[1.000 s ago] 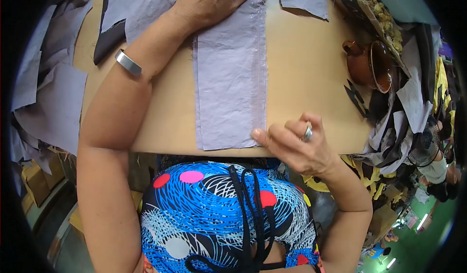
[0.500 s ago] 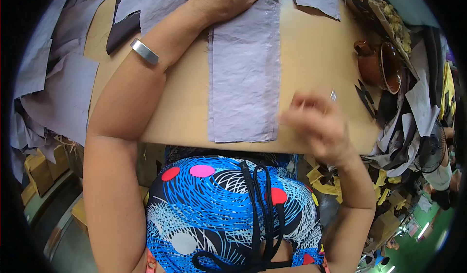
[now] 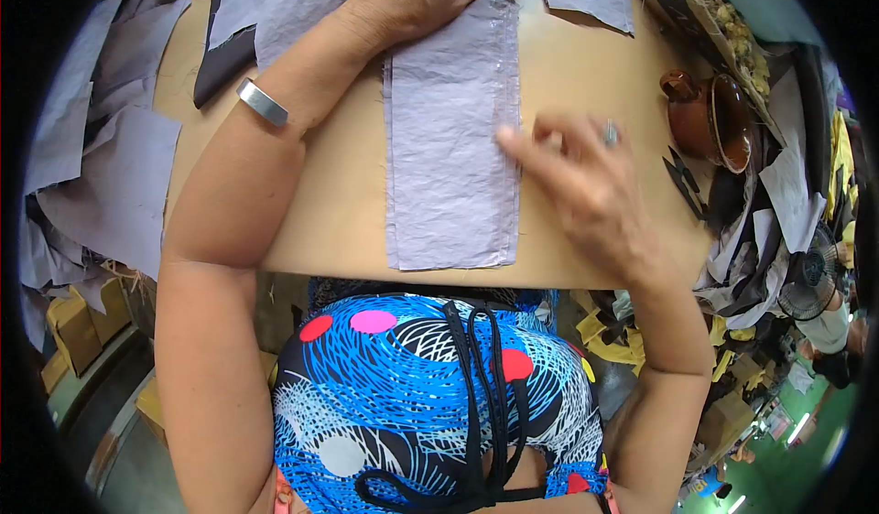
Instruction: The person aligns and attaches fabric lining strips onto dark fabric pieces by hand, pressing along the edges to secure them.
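Head view: the right hand's [image 3: 591, 180] grip is half curled, one fingertip extended to the long edge of the grey cloth strip [image 3: 444, 166]; blur hides whether it touches or pinches anything. It has moved up that edge, away from the near end, so it now works farther along. The left hand [image 3: 417, 1] lies over the strip's far end, its grip unclear. The strip lies lengthwise on the desk [image 3: 334, 212], left of the brown mug [image 3: 691, 122] and black snips [image 3: 683, 183].
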{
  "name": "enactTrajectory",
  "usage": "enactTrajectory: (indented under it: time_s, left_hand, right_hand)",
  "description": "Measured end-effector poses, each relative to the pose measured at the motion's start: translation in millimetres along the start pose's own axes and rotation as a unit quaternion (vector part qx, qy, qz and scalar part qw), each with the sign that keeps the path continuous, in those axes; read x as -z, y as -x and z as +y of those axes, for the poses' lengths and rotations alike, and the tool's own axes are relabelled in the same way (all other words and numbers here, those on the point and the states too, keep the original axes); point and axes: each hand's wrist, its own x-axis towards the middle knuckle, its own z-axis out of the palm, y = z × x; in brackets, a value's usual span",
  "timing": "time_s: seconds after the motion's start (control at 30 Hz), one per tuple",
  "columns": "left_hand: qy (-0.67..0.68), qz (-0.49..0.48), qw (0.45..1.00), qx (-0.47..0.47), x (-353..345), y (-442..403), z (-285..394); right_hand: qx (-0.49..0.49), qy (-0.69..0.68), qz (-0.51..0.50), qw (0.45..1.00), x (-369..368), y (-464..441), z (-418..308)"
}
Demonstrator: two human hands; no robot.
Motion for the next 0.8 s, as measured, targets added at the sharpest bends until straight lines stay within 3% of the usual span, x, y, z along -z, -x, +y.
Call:
enactTrajectory:
  time_s: [0.27,0.37,0.43,0.47,0.53,0.6,0.67,0.73,0.8]
  left_hand:
    - [0.006,-0.009,1.000,0.003,-1,-1,0]
    - [0.114,-0.048,0.990,0.064,1,-1,-2]
    - [0.298,-0.129,0.938,0.121,17,-5,-18]
    - [0.417,-0.205,0.858,0.220,37,-11,-21]
    - [0.498,-0.112,0.828,0.232,53,-17,-35]
    - [0.399,-0.121,0.861,0.292,69,-28,-40]
    - [0.196,-0.050,0.942,0.266,64,-39,-37]
    - [0.087,-0.064,0.965,0.239,55,-54,-15]
    - [-0.024,-0.149,0.950,0.273,38,-63,11]
  right_hand:
    - [0.087,0.012,-0.042,0.995,9,51,-34]
    - [0.085,-0.019,-0.043,0.995,19,42,-20]
    - [-0.026,-0.092,0.077,0.992,15,39,-3]
    - [-0.074,-0.127,0.140,0.979,13,34,8]
    - [-0.083,-0.118,0.216,0.966,12,22,19]
    - [-0.122,-0.111,0.238,0.957,7,16,18]
    - [-0.125,-0.122,0.245,0.954,7,17,17]
    - [-0.117,-0.134,0.240,0.954,9,17,15]
    - [-0.119,-0.128,0.246,0.954,9,15,14]
